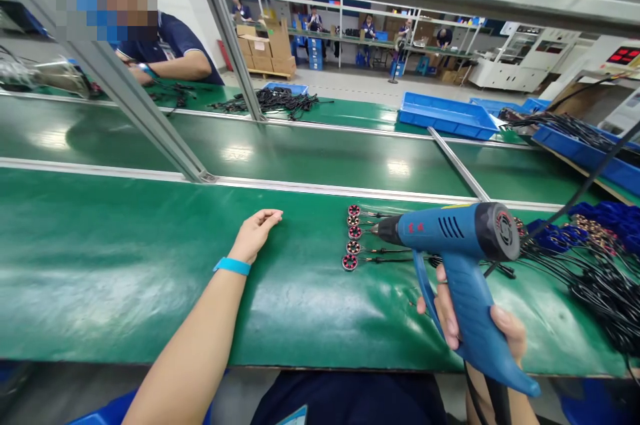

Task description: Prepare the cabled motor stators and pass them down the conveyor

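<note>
In right-hand fingers (447, 318): heat gun (460, 258) handle.

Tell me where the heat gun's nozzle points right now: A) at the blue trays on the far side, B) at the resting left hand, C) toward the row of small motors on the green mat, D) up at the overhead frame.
C: the right hand holds the blue heat gun level, its nozzle aimed at the row of small motors.

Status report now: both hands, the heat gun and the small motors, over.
Right hand grips blue heat gun, nozzle at row of small motors. Left hand rests empty on green mat. Nothing between nozzle and motors.
</note>
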A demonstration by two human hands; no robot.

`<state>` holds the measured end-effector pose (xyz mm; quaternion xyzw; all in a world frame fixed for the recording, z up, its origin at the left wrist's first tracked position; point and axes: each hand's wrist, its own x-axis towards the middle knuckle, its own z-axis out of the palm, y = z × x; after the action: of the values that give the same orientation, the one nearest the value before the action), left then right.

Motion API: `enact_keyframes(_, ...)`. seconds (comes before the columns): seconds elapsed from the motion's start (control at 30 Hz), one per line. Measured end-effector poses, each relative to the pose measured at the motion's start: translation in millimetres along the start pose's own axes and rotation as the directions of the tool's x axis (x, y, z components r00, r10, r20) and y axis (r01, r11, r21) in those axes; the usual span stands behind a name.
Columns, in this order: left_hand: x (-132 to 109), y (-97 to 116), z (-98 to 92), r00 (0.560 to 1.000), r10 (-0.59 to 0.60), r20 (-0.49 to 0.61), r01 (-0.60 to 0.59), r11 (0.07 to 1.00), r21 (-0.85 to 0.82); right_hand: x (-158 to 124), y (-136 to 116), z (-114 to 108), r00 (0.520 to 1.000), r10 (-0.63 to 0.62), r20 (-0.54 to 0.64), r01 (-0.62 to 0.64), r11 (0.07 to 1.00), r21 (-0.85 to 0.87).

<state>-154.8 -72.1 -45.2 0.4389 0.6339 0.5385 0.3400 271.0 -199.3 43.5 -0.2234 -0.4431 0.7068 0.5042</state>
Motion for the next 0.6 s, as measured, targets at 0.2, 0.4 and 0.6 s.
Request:
enact_keyframes(0.2,-1,1,-1.2,1.000,-0.005,0.014,0.006,1.000,-0.007,3,-1,2,1.000,-0.014,-0.010,0.014,0.999,-0.034)
enact_keyframes(0.4,-1,4,0.8,1.000,-0.012,0.001,0.012,1.000,-0.008,-12,-2,6,0.998,0.006,-0.065,-0.009,0.999,-0.039)
enact_keyframes(0.6,-1,4,1.9,1.000,-0.019,0.001,0.019,1.000,-0.023,-39,-9,15,0.995,0.050,-0.085,-0.054,0.997,-0.050)
